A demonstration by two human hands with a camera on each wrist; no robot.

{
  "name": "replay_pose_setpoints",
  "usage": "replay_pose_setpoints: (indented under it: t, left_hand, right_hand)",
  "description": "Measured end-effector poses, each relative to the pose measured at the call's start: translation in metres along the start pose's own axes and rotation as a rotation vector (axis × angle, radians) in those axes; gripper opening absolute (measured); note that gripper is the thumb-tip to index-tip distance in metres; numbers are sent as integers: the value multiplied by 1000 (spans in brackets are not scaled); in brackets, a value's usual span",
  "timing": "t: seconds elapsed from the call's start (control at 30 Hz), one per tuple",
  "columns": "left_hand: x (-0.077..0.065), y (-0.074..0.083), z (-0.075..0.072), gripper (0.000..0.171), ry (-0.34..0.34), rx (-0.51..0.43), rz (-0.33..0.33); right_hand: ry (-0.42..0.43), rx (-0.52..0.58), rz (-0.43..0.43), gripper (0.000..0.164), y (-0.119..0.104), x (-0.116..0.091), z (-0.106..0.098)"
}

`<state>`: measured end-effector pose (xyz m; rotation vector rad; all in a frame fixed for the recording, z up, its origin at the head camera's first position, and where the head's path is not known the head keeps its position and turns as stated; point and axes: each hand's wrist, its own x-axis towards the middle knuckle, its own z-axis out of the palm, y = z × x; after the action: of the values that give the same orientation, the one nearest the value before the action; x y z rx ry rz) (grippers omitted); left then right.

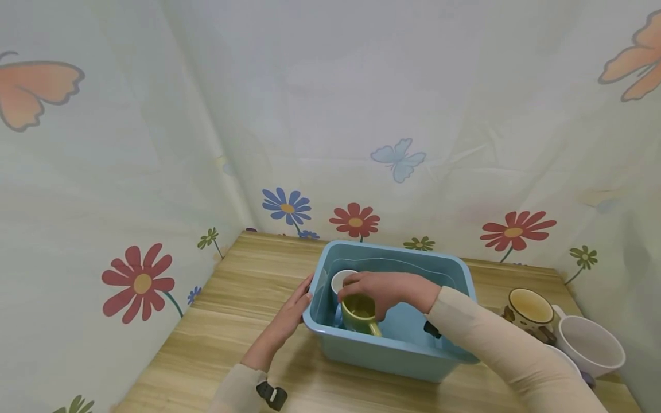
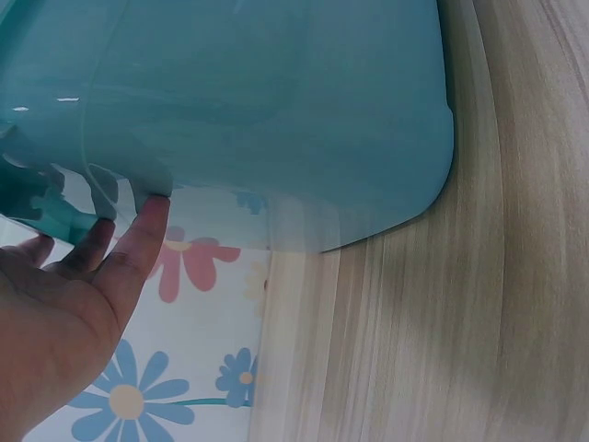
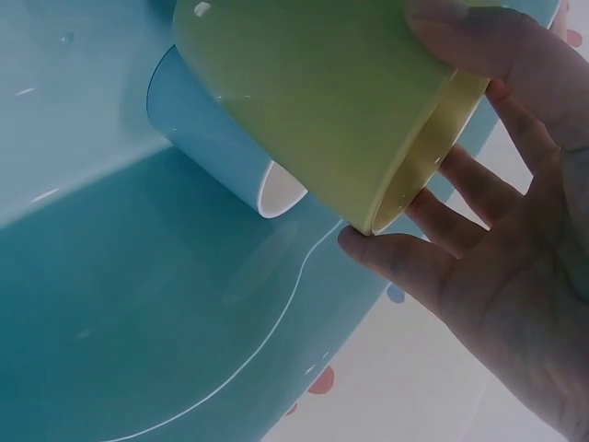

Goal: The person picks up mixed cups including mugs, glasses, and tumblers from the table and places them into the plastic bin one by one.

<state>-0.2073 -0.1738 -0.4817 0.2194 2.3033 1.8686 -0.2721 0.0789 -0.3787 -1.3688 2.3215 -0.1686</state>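
A green mug (image 1: 360, 322) with its handle toward me is inside a light blue plastic bin (image 1: 382, 362). My right hand (image 1: 379, 289) reaches into the bin and grips the mug by its rim. In the right wrist view, the thumb is on one side of the green mug (image 3: 304, 101) and fingers are around its mouth. Beside it in the bin's left end is a cup (image 3: 216, 138), blue outside and white inside. My left hand (image 1: 284, 327) rests against the bin's left side, its fingers (image 2: 138, 244) extended along the wall below the rim.
A brown-patterned cup (image 1: 531, 307) with a yellow inside and a white cup (image 1: 591, 344) stand right of the bin, partly behind my right sleeve (image 1: 496, 338). Another white rim shows there. The wooden table (image 1: 268, 269) meets a flower-printed curtain (image 1: 310, 126) at the back.
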Motion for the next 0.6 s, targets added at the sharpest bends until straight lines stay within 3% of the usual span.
replay_pose_setpoints:
  t: [0.6]
  left_hand:
    - [-1,0,0,58,-3,11,-2]
  right_hand:
    - [-45,-30,25,89,3,11,6]
